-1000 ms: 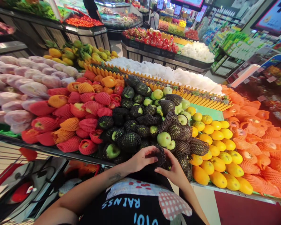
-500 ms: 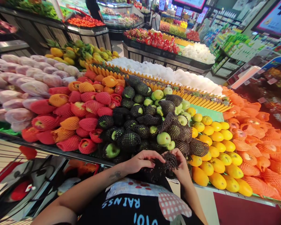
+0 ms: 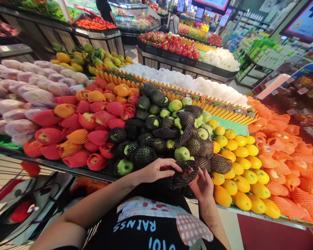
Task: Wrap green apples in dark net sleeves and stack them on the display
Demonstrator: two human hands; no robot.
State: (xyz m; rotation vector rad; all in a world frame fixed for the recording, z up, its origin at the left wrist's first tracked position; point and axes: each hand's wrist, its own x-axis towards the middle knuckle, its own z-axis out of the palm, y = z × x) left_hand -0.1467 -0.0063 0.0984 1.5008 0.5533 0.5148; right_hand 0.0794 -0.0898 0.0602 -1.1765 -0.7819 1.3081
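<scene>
Between my two hands, at the front edge of the fruit stand, is a black foam net sleeve (image 3: 185, 173), bunched and spread wide at its mouth. My left hand (image 3: 160, 170) has its fingers and thumb closed on the net's left side. At the right, my right hand (image 3: 202, 184) pinches the net's edge with its fingers. Whether a fruit sits inside the net I cannot tell. Just beyond the hands lies a bare green apple (image 3: 182, 153), among several green apples in black nets (image 3: 144, 156).
Red-netted apples (image 3: 97, 137) lie to the left, wrapped pale fruit (image 3: 39, 97) farther left. On the right are yellow oranges (image 3: 242, 163) and orange-netted fruit (image 3: 289, 163). A low yellow fence (image 3: 224, 113) runs behind. A shopping cart (image 3: 23, 205) stands at lower left.
Both hands have shifted a little, the left one upward. The black net between them has turned and spread, its mouth now wider and higher.
</scene>
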